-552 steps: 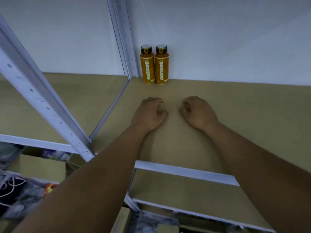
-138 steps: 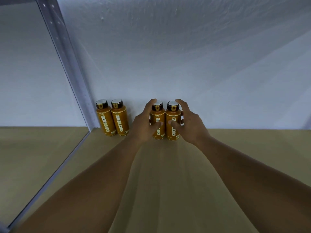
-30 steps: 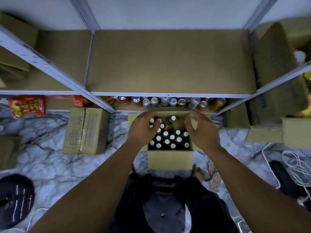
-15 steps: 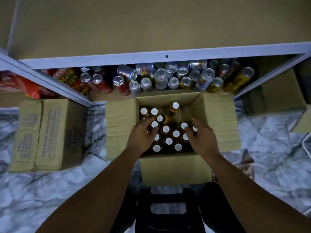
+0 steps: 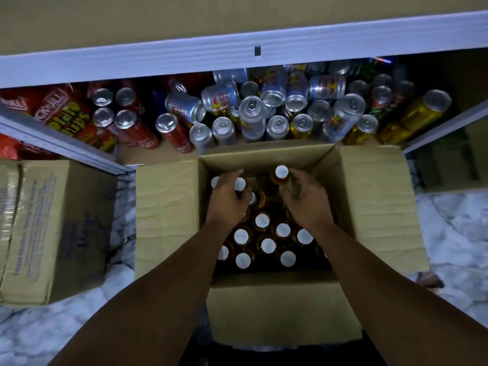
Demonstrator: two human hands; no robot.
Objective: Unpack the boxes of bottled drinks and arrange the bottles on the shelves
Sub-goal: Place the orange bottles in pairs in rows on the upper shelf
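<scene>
An open cardboard box (image 5: pixel 169 212) stands on the floor below me with its flaps spread. Inside stand several amber bottles (image 5: pixel 268 245) with white caps. My left hand (image 5: pixel 227 202) reaches into the far left of the box, its fingers and thumb curled round a bottle (image 5: pixel 239 184) there. My right hand (image 5: pixel 306 202) is at the far middle, its fingers curled round another bottle (image 5: pixel 281 172) that stands a little apart. Both bottles still stand in the box. The top shelf (image 5: pixel 184 19) with the earlier bottles shows only its bare near part.
A white shelf beam (image 5: pixel 343 38) crosses the top. Below it, the lower shelf holds several drink cans (image 5: pixel 252 112) and red snack bags (image 5: pixel 66 112). A taped closed box (image 5: pixel 52 228) lies at left, another box (image 5: pixel 449 165) at right, on a marble floor (image 5: pixel 459 233).
Both hands have moved from the near bottles to the far row of the box and curled round bottles there. The view has come closer to the box.
</scene>
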